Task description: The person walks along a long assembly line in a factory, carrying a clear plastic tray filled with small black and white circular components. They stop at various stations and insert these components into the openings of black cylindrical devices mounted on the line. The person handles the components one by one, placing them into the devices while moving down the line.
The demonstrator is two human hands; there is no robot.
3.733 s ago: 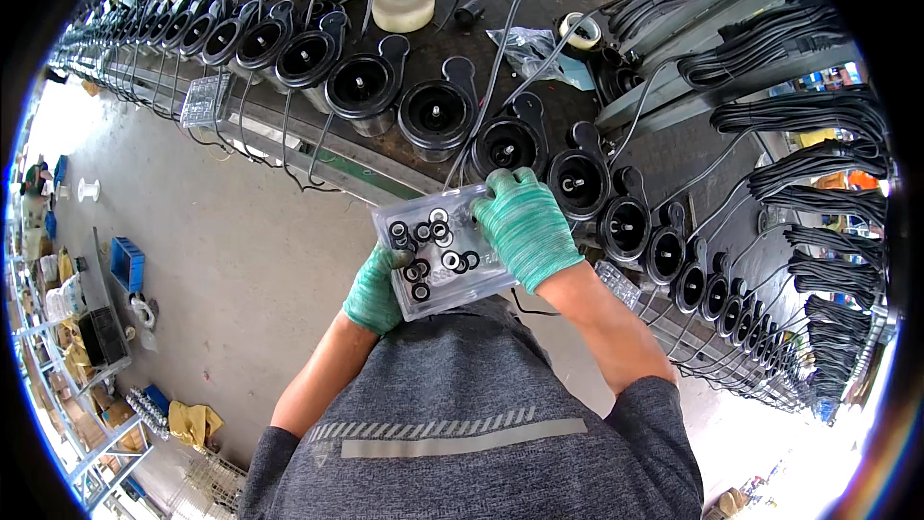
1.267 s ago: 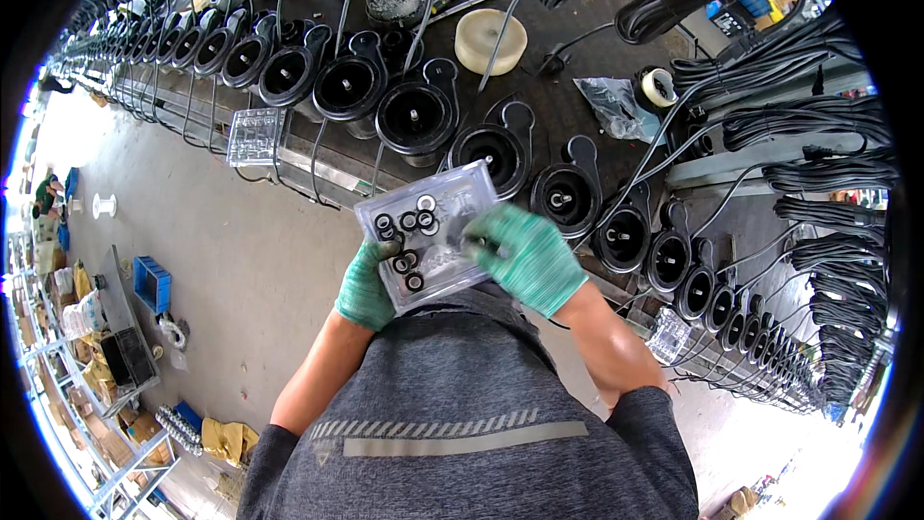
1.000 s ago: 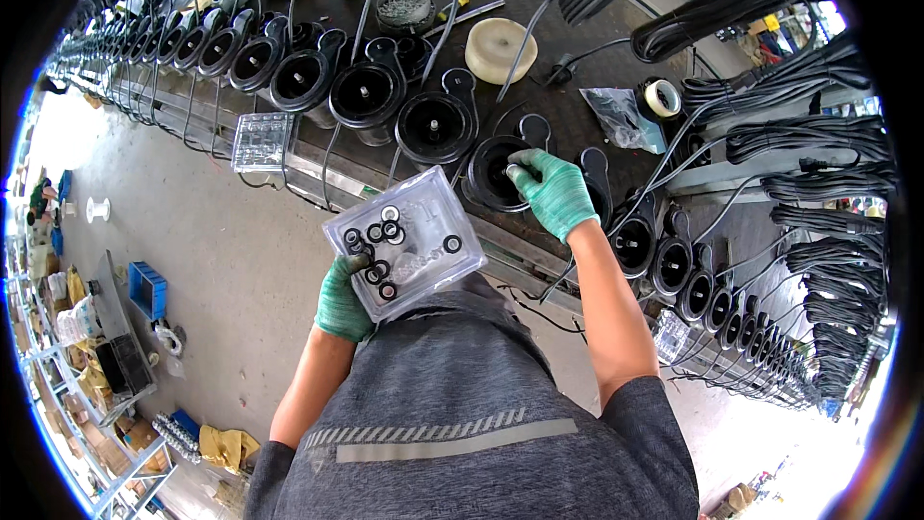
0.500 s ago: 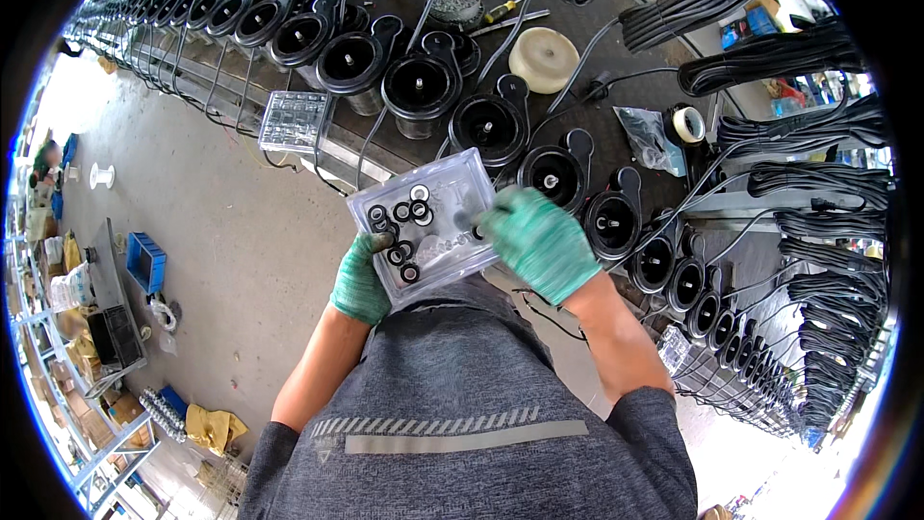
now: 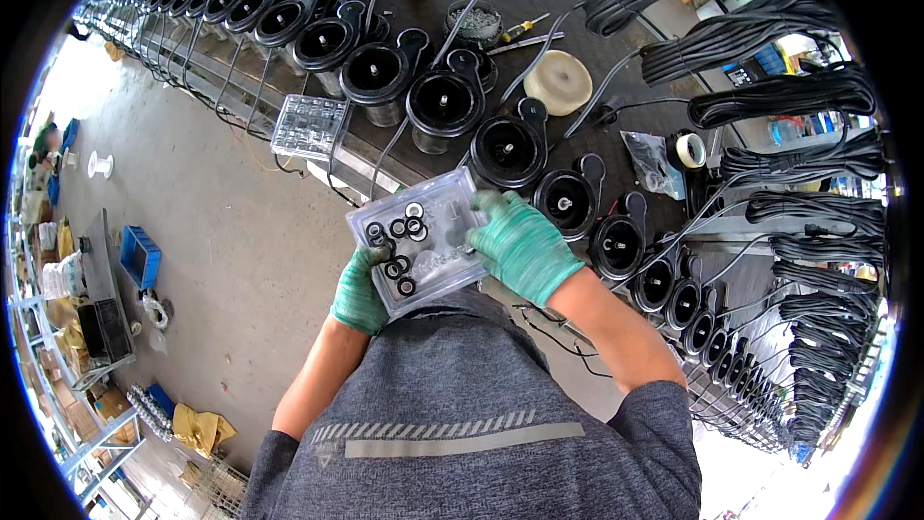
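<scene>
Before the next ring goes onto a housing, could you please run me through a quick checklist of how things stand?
1. Clear plastic tray supported: ok, the left hand grips its lower left corner.
2. Black rings left in the tray: ok, several lie in the left part.
3. Right hand at the tray: ok, its fingers rest on the right side.
4. Ring already pinched in the right hand: cannot tell, the fingertips hide it.
5. Black round housing within reach: ok, it sits on the bench just beyond the tray, its opening facing up.
6. Tray level: not ok, it is tilted.
</scene>
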